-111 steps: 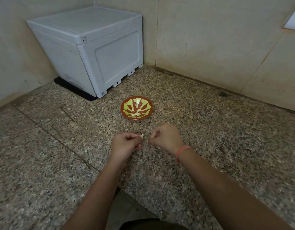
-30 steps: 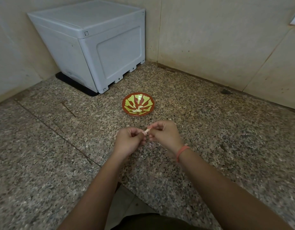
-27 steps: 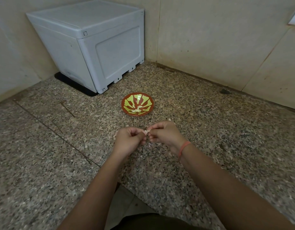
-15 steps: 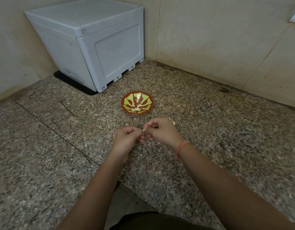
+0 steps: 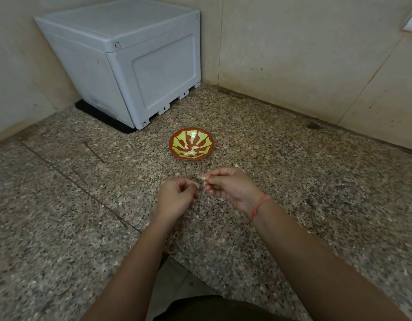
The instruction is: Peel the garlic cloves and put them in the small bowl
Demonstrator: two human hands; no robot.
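Right hand [image 5: 230,187] is raised just off the counter [image 5: 304,177], thumb and forefinger closed tight on a small pale clove [image 5: 202,177] at their tips. The piece is too small to read its long axis. Left hand [image 5: 177,196] sits just beside it, fingers curled, thumb to forefinger. It may have a scrap of skin, but I cannot tell. The two sets of fingertips are close, a narrow gap between them. The bowl [image 5: 172,148] lies straight ahead of the clove, beyond both hands and near. It rests on the counter and has peeled cloves [image 5: 191,153] in it. The right hand is the nearer to it. Both forearms reach forward, wrists slightly bent, knuckles up. Judged: peeling is in hand, and the drop is a short forward reach with the right hand.
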